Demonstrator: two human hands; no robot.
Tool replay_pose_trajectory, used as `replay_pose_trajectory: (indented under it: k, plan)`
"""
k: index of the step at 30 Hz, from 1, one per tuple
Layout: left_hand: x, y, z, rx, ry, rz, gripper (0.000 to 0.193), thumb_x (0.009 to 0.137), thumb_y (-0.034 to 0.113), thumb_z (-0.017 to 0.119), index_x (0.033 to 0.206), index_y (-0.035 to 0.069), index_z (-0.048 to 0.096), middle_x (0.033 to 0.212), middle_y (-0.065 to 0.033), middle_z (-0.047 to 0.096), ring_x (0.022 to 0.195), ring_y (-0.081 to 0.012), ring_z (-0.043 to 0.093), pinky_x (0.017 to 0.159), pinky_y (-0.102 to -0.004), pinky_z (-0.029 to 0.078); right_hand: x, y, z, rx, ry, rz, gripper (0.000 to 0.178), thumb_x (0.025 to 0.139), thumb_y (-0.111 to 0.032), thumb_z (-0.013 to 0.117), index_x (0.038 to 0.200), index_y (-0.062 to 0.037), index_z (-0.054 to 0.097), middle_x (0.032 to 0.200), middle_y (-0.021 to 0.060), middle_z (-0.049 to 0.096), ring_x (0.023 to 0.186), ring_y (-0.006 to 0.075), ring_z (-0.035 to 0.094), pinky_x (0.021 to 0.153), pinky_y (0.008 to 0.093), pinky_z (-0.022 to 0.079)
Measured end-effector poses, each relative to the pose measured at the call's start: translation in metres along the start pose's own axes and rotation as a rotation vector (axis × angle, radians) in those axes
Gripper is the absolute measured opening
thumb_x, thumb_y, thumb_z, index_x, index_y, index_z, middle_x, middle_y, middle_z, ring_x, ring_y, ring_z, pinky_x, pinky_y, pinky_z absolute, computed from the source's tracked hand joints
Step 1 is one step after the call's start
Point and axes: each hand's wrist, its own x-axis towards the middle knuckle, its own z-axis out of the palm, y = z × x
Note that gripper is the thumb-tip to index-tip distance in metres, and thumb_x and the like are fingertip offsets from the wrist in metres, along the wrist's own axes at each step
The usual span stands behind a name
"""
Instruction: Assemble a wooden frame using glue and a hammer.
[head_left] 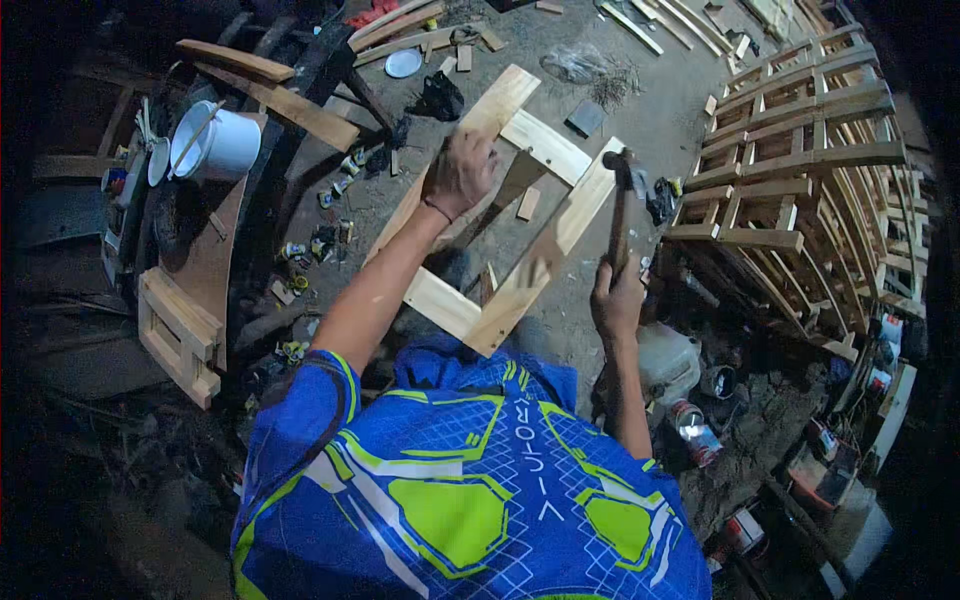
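Wooden frame [560, 225] is tilted in front of the worker's torso, over the littered floor [665, 125]; left hand [462, 172] curled round its left rail near the far end, right hand [620, 300] gripping a hammer [622, 205], head up by the right rail's far end, contact unclear. Reads as nailing the corner joints, all four sides on; a next blow needs the frame steady and the hammer face square.

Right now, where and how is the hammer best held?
Probably low on its handle, coming from the near side on the right: the slim handle reaches toward the wearer, with the dark hammer head at its far end. The right hand already grips there.
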Motion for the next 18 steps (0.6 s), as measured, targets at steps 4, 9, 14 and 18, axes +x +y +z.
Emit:
replay_pose_trajectory:
  k: [4,9,14,18]
  plan:
    - [0.001,-0.002,0.007,-0.122,0.074,-0.068,0.017,0.083,0.014,0.072,0.089,0.003,0.060,0.091,-0.0158,0.059,0.093,-0.0382,0.055,0.084,-0.0468,0.044,-0.002,0.007,0.011,-0.066,-0.078,0.071,0.031,0.097,-0.028,0.059,0.113,-0.0028,0.052,0.086,0.0332,0.064,0.081,0.0541,0.062,0.068,0.0596,0.048]
    - [-0.001,0.016,0.024,-0.045,0.045,-0.004,0.017,0.082,0.018,0.075,0.087,0.008,0.063,0.091,-0.0119,0.059,0.092,-0.0353,0.056,0.085,-0.0461,0.043,-0.008,0.006,0.025,0.025,-0.166,0.084,0.026,0.097,-0.023,0.059,0.110,-0.0025,0.049,0.079,0.0340,0.063,0.079,0.0550,0.062,0.067,0.0616,0.045]
    - [-0.004,0.021,0.027,0.085,0.001,-0.020,0.008,0.084,0.019,0.068,0.086,0.013,0.063,0.090,-0.0070,0.062,0.097,-0.0293,0.057,0.091,-0.0453,0.039,-0.016,-0.002,0.020,0.075,-0.103,0.036,0.025,0.097,-0.023,0.060,0.107,-0.0019,0.052,0.078,0.0317,0.064,0.079,0.0537,0.063,0.065,0.0576,0.046]
    - [-0.004,0.018,0.025,0.006,0.027,-0.005,0.011,0.084,0.021,0.069,0.088,0.014,0.063,0.091,-0.0073,0.061,0.096,-0.0301,0.056,0.091,-0.0453,0.039,-0.003,-0.011,-0.003,0.109,0.028,-0.089,0.024,0.097,-0.023,0.062,0.106,-0.0016,0.058,0.078,0.0252,0.065,0.069,0.0447,0.064,0.063,0.0496,0.049]
